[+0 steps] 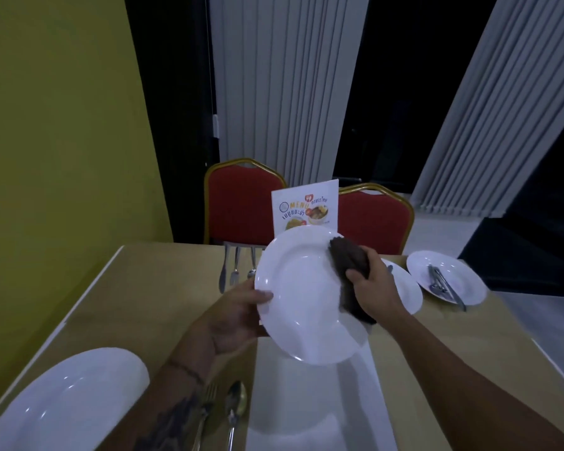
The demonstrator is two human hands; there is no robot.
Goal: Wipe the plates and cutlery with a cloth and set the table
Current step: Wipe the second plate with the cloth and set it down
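Note:
A white plate (298, 294) is tilted up over the middle of the table, and my left hand (238, 315) grips its left rim. My right hand (370, 284) presses a dark brown cloth (350, 265) against the plate's right side. Another white plate (66, 402) lies at the near left corner, with a fork (205, 408) and a spoon (235, 406) beside it, partly behind my left forearm. A knife, a fork and a spoon (235, 268) lie at the far side. At the right, a plate (407, 288) shows behind my right hand, and a further plate (446, 276) holds cutlery (443, 284).
The table (150, 294) has a tan cover with a white runner (306, 411) down its middle. A menu card (306, 205) stands at the far edge. Two red chairs (241, 203) stand behind the table, before a yellow wall and white blinds.

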